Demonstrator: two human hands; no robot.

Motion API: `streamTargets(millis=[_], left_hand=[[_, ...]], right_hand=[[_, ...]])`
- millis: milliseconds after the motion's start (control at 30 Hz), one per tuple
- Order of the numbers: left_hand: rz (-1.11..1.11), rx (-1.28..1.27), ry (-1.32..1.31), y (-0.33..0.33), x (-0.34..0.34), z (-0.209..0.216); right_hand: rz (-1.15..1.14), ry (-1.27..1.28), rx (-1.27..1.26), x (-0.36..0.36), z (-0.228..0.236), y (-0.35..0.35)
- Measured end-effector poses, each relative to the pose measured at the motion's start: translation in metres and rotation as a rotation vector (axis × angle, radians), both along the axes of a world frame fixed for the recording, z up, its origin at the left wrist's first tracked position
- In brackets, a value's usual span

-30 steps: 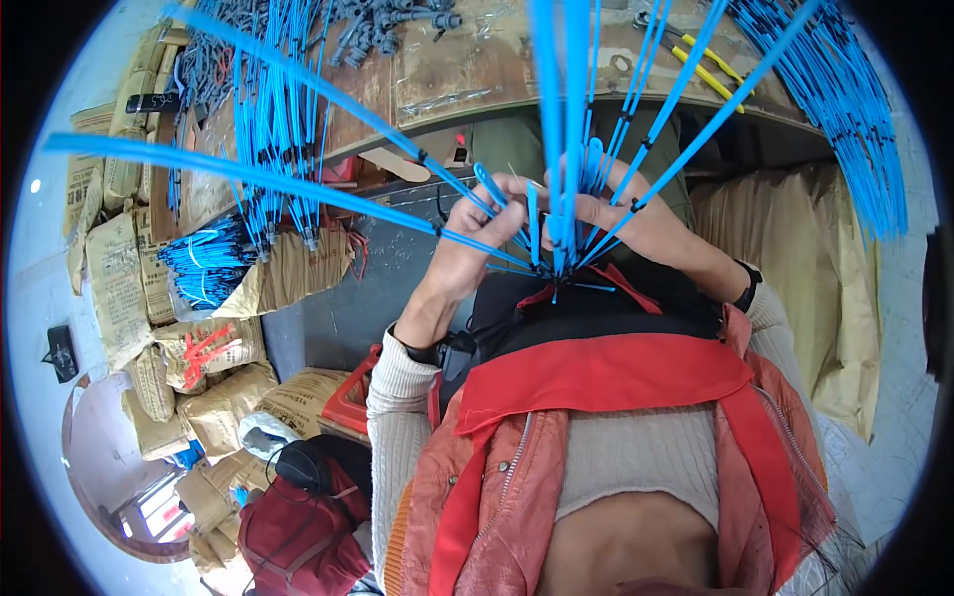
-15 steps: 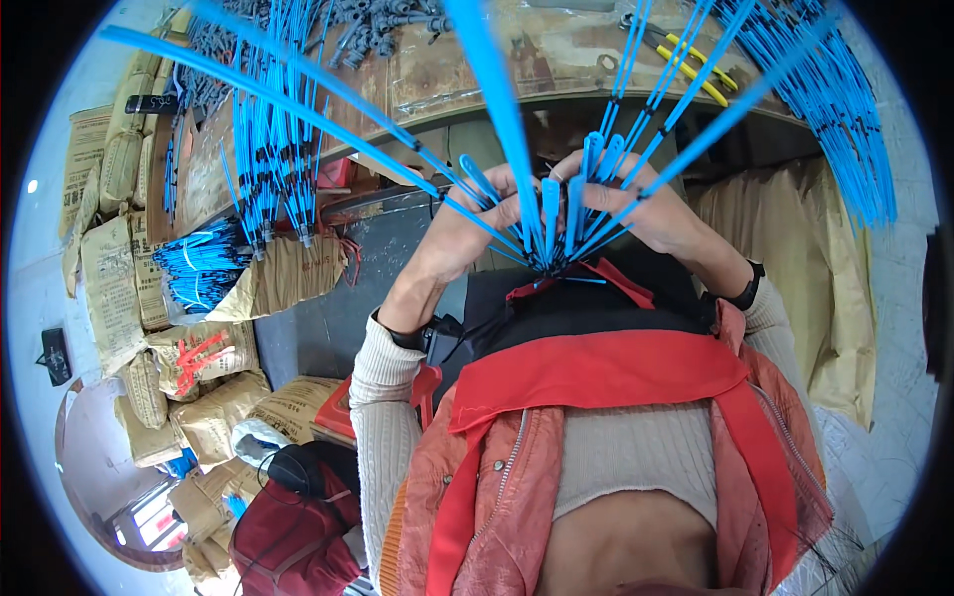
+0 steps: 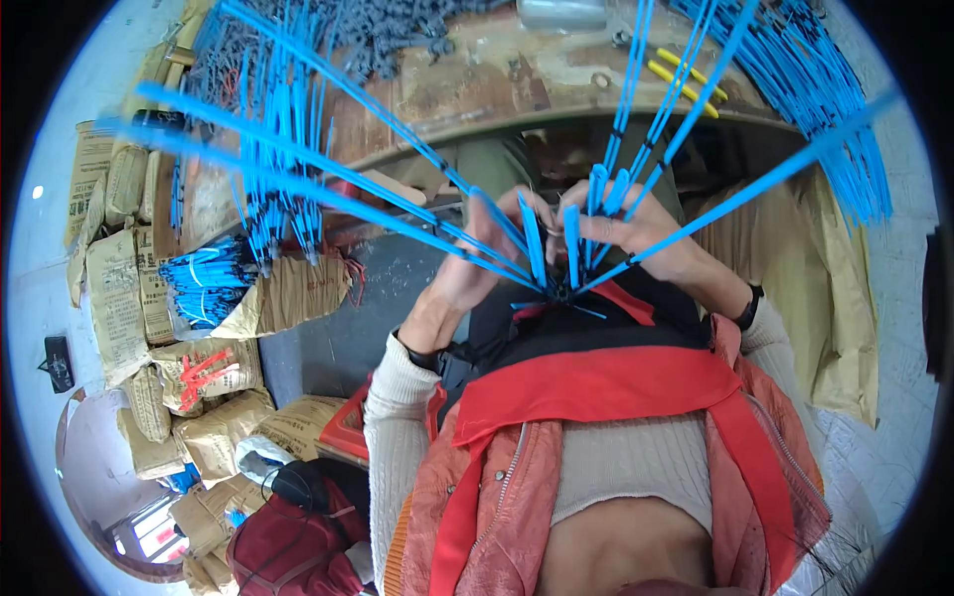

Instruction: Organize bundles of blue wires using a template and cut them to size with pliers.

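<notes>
In front of my lap fans out an umbrella frame with long blue ribs, gathered at a dark hub point(image 3: 561, 293). My left hand point(image 3: 472, 258) is closed around the ribs on the left side, its fingers bent near the short blue pieces by the hub. Across from it, my right hand point(image 3: 651, 236) pinches ribs on the right, the thumb pressed toward the middle. Several ribs spread to the upper left; others point up and to the upper right. The ribs hide some fingertips. Under the hub lies a red and black apron point(image 3: 596, 382).
Ahead curves a worn wooden bench point(image 3: 477, 94) with yellow-handled pliers point(image 3: 688, 87) and a heap of grey parts point(image 3: 383, 40). Blue rib bundles hang at the left point(image 3: 283, 189) and right point(image 3: 840, 129). Paper sacks point(image 3: 114, 298) and a dark red bag point(image 3: 288, 546) stand left.
The ribs on the left have swung lower and further out, and one that pointed upward has gone left. A right-hand rib has tilted outward. My left hand has shifted slightly right.
</notes>
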State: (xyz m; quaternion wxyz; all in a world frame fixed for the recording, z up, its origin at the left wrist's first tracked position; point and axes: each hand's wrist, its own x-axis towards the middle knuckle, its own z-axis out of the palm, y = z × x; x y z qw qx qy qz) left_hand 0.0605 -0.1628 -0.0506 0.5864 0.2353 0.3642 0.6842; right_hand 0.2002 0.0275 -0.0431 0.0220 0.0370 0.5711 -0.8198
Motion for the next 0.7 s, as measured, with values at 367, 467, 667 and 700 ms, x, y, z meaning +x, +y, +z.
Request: streamTargets(millis=[367, 467, 667, 700], left_hand=[[0.22, -0.205, 0.508, 0.006, 0.013, 0.015], [0.022, -0.307, 0.542, 0.008, 0.0, 0.006], [0.084, -0.19, 0.413, 0.006, -0.014, -0.011], [0.129, -0.183, 0.397, 0.003, -0.014, -0.013]], right_hand=[[-0.181, -0.052, -0.05, 0.0, -0.012, -0.007], [-0.197, -0.058, -0.12, 0.001, -0.017, -0.012], [-0.207, -0.087, -0.034, -0.014, -0.013, -0.017], [-0.179, -0.092, 0.021, -0.019, -0.011, -0.018]])
